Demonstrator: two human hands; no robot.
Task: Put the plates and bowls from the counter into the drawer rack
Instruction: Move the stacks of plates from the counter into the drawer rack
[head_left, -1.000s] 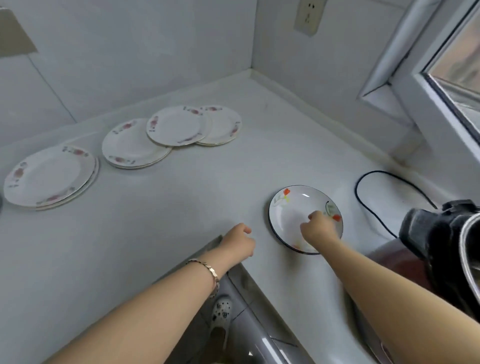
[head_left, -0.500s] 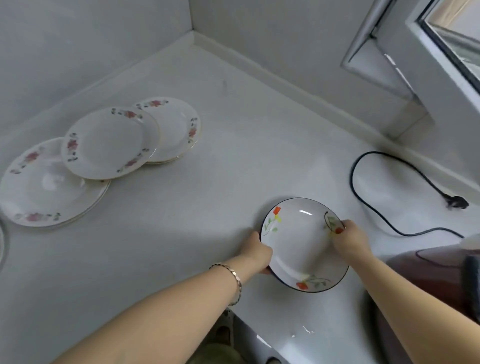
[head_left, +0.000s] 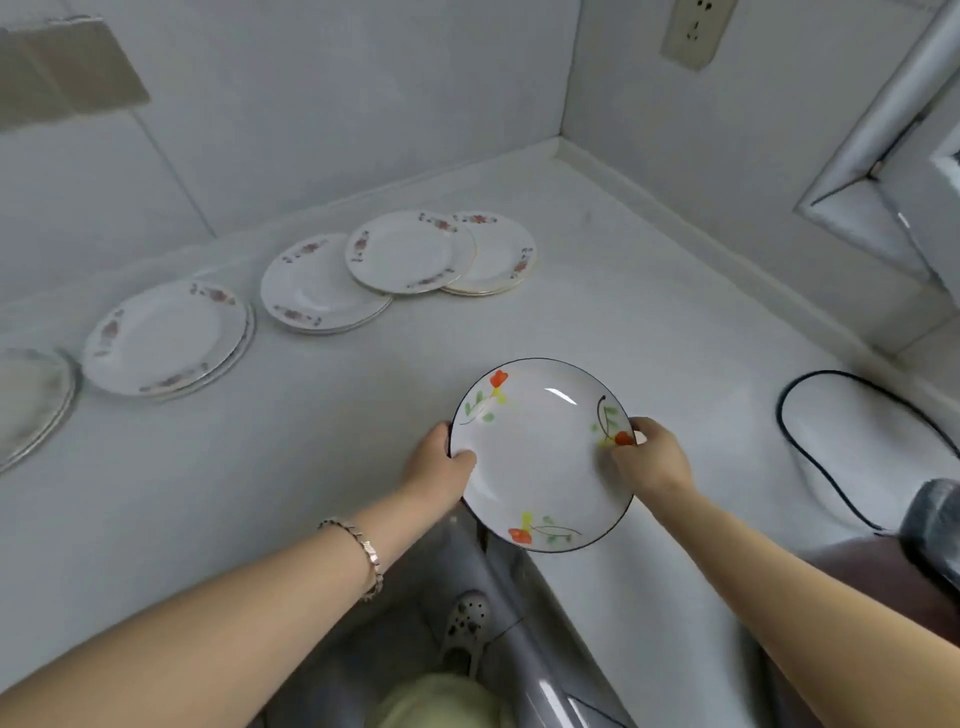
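Bowl (head_left: 540, 457), white with a black rim and orange flowers, is held between both hands at the front edge of the counter (head_left: 260, 467), its near side jutting past that edge. Whether its base touches the counter cannot be told. The left hand (head_left: 439, 467) grips the left rim, thumb curled over the top; its other fingers are hidden under the bowl. The right hand (head_left: 652, 460) pinches the right rim by a painted flower, and its fingertips are partly lost behind the rim.

Well apart, near the back wall, flowered plates (head_left: 317, 283) lie in overlapping stacks; how many are in each stack is hard to make out. A dish (head_left: 28, 400) at the left is cut off by the frame and blurred. A dark appliance (head_left: 883, 577) is cut off at the right, near a looping black cord (head_left: 810, 457) whose ends run out of view. A wall socket (head_left: 693, 28) is cropped at the top, any marking on it too small to read.
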